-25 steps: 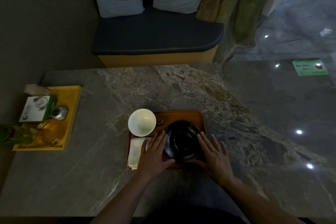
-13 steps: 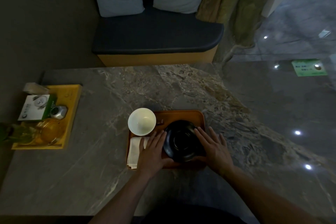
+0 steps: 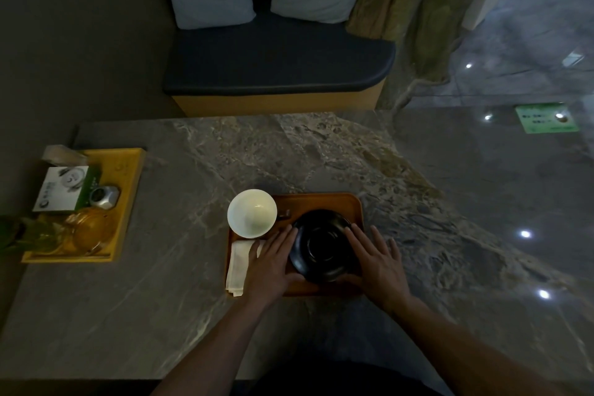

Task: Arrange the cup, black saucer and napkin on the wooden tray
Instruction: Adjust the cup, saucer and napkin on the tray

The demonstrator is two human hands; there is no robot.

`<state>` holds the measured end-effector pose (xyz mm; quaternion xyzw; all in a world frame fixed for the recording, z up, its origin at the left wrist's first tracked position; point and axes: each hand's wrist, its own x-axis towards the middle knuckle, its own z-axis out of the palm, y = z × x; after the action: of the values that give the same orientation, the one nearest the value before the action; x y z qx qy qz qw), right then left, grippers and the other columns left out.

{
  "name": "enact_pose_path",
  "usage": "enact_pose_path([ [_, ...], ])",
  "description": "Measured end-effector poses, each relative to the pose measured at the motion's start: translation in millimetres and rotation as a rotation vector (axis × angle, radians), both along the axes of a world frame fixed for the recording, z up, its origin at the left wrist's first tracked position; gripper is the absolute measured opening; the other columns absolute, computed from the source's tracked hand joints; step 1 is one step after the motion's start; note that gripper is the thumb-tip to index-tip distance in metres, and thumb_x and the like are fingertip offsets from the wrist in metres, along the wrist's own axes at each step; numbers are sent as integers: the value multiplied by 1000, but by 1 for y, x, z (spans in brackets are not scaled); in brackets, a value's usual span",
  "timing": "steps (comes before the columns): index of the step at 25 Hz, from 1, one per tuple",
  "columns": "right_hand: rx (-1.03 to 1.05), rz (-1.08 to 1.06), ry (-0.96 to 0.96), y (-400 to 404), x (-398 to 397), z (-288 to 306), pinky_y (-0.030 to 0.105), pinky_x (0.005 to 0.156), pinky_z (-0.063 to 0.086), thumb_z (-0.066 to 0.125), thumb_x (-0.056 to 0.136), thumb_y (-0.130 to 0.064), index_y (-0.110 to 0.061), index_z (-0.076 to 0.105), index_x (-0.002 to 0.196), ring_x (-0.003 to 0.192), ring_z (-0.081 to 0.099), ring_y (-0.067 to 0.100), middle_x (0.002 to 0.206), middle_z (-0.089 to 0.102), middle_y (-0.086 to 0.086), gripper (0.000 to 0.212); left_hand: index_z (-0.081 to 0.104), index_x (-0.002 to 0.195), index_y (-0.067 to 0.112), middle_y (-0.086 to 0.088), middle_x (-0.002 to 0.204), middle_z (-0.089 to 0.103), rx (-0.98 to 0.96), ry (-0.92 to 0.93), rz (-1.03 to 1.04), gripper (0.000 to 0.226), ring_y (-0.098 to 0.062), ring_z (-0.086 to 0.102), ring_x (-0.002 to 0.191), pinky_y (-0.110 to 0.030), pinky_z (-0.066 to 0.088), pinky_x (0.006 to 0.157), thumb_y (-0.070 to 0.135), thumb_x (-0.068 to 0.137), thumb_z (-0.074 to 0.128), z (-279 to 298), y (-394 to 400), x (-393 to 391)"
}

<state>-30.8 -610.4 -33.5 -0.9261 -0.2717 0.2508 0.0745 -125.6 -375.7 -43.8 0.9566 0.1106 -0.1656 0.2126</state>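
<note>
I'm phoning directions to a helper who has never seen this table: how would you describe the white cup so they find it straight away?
On the grey marble table, find the brown wooden tray near the front middle, not the yellow tray at the left. The white cup sits at its far left corner. It is the only round white thing there, beside the black saucer and beyond the folded napkin.
</note>
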Motion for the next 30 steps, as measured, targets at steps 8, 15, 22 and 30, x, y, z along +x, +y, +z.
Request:
enact_pose_path([
  [8, -15, 6, 10, 1, 1, 3, 56, 117, -1, 25, 68, -88, -39, -11, 150, 147, -12, 24, 157, -12, -15, 102, 4, 155, 36, 14, 164, 2, -1, 9, -16, 99, -9, 4, 151, -43, 7, 121, 54, 81, 67, 0, 1, 2],
  [15, -32, 24, 6, 1, 2, 2, 59, 116, 1, 33, 73, -83, -40, -14, 149, 147, -12, 26, 159, -11, -13, 99, 3, 155, 37, 15, 164, 2, 4, 10, -5, 99, -9, 5, 151, -41, 8, 121, 56, 80, 66, -2, 1, 0],
  [22, -43, 11, -2, 3, -1, 1, 55, 117, 4, 38, 78, -79, -44, -12, 149, 148, -8, 26, 160, -11, -13, 93, 2, 155, 37, 15, 165, 1, 33, 21, -31, 99, -10, 4, 151, -43, 10, 120, 60, 80, 63, 0, 3, 3],
  [30, -49, -66, -69, 12, -19, 14, 52, 117, 10, 49, 88, -61, -39, 8, 152, 149, 0, 25, 163, 6, -5, 79, 14, 155, 33, 11, 164, 15, 33, 34, -55, 94, -14, 10, 151, -44, 12, 120, 55, 81, 68, 10, 7, 2],
])
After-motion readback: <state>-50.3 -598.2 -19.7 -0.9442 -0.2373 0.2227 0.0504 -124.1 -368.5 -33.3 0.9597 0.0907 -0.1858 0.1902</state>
